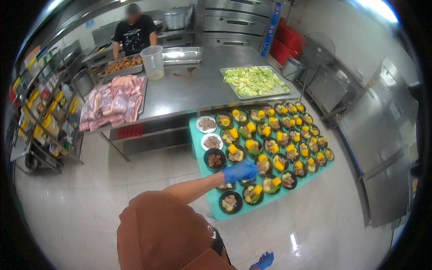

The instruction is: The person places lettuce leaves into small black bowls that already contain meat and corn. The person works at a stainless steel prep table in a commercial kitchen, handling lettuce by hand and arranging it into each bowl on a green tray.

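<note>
My left hand (pixel 240 173), in a blue glove, reaches over the bowls on a teal-topped table (pixel 210 211). Its fingers look closed together, and whatever they hold is hidden. Just beyond the fingertips is a black bowl (pixel 264 164) with meat and yellow chunks. Rows of similar bowls fill the table; many hold pale pieces, meat, yellow chunks and some green vegetable. At the left edge sit two white bowls of meat (pixel 207 124) and a black bowl of dark brown meat (pixel 215 159). My right hand (pixel 263 261), also blue-gloved, is low near the bottom edge, fingers apart, holding nothing.
A steel worktable (pixel 180 96) behind carries raw meat slabs (pixel 112 101), a tray of chopped greens (pixel 255 82), a clear pitcher (pixel 153 63) and a tray of browned pieces (pixel 122 65). Another person (pixel 134 36) stands beyond it. Shelving (pixel 49 112) lines the left; a steel refrigerator (pixel 382 135) stands right.
</note>
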`<control>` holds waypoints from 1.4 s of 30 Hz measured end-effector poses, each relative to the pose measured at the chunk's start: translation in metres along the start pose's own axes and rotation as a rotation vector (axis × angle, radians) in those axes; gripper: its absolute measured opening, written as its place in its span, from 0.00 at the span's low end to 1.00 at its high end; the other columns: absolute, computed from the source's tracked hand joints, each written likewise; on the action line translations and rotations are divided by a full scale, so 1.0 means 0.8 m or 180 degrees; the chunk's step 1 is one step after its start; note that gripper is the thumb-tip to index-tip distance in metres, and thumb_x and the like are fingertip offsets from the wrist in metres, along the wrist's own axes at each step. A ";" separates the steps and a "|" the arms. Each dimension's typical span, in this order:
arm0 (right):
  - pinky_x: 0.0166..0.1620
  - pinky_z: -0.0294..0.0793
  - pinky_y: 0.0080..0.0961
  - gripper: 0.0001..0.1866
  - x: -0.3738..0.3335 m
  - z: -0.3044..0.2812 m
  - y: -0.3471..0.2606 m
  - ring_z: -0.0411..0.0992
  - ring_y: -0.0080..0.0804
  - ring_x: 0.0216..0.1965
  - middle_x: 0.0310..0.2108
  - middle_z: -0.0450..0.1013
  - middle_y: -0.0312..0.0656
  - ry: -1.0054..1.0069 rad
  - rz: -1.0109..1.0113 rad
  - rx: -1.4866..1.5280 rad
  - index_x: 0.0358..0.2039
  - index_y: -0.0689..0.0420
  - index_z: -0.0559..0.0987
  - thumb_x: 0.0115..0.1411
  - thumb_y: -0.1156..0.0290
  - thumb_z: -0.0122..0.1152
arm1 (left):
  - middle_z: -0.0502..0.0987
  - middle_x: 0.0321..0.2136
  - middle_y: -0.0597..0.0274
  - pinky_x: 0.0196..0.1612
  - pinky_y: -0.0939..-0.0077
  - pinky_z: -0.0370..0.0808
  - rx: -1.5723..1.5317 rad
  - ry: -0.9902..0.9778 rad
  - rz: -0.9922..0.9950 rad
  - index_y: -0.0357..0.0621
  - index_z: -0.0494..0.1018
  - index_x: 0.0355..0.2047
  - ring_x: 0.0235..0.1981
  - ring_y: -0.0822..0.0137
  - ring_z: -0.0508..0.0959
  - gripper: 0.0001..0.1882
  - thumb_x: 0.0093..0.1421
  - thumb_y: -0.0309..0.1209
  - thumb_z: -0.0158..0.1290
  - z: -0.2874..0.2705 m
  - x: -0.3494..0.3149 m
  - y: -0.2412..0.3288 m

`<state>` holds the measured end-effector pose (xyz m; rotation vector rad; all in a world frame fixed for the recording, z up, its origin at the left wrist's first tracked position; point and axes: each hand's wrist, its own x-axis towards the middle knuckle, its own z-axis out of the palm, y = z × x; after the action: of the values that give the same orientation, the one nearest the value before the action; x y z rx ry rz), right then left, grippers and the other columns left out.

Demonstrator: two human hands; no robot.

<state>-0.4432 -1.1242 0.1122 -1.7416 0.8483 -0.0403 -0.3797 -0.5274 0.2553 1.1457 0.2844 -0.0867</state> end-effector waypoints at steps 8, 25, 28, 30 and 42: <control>0.35 0.64 0.15 0.18 0.186 0.090 -0.204 0.68 0.19 0.33 0.37 0.74 0.35 -0.1351 -0.0951 0.0198 0.54 0.52 0.74 0.62 0.69 0.55 | 0.76 0.24 0.65 0.29 0.81 0.70 -0.0597 -0.0341 0.0902 0.39 0.75 0.27 0.24 0.75 0.72 0.05 0.58 0.27 0.54 0.240 0.126 -0.054; 0.54 0.64 0.31 0.23 0.817 -0.143 -0.315 0.67 0.33 0.51 0.52 0.71 0.41 -0.0365 -0.0705 0.0543 0.58 0.53 0.71 0.63 0.63 0.49 | 0.59 0.22 0.67 0.32 0.74 0.65 -0.3547 -0.1721 0.0743 0.50 0.59 0.21 0.27 0.68 0.62 0.16 0.62 0.41 0.47 0.658 0.642 -0.101; 0.49 0.67 0.24 0.22 0.883 0.030 -0.484 0.70 0.28 0.44 0.47 0.73 0.39 -0.1284 -0.1139 0.0452 0.56 0.54 0.73 0.61 0.66 0.52 | 0.58 0.19 0.68 0.31 0.76 0.64 -0.3410 -0.1661 0.1063 0.51 0.60 0.19 0.24 0.69 0.62 0.15 0.61 0.40 0.47 0.691 0.702 -0.084; 0.46 0.68 0.22 0.20 0.885 0.145 -0.594 0.71 0.25 0.42 0.43 0.75 0.38 -0.1936 -0.1370 0.0479 0.54 0.56 0.74 0.61 0.68 0.52 | 0.60 0.19 0.68 0.31 0.75 0.64 -0.2997 -0.0926 0.1089 0.51 0.61 0.19 0.24 0.69 0.63 0.15 0.61 0.39 0.47 0.708 0.746 -0.082; 0.57 0.62 0.33 0.22 0.959 0.559 -0.859 0.66 0.32 0.54 0.54 0.70 0.43 -0.4048 -0.2864 0.0633 0.55 0.61 0.71 0.68 0.61 0.42 | 0.69 0.16 0.67 0.21 0.82 0.63 -0.0070 -0.0521 0.1234 0.38 0.72 0.23 0.18 0.77 0.67 0.10 0.58 0.29 0.46 0.769 1.130 -0.079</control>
<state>0.6718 -1.1119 0.2434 -1.4202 -0.8363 0.3392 0.5850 -1.0418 0.1927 1.1462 -0.0842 0.1635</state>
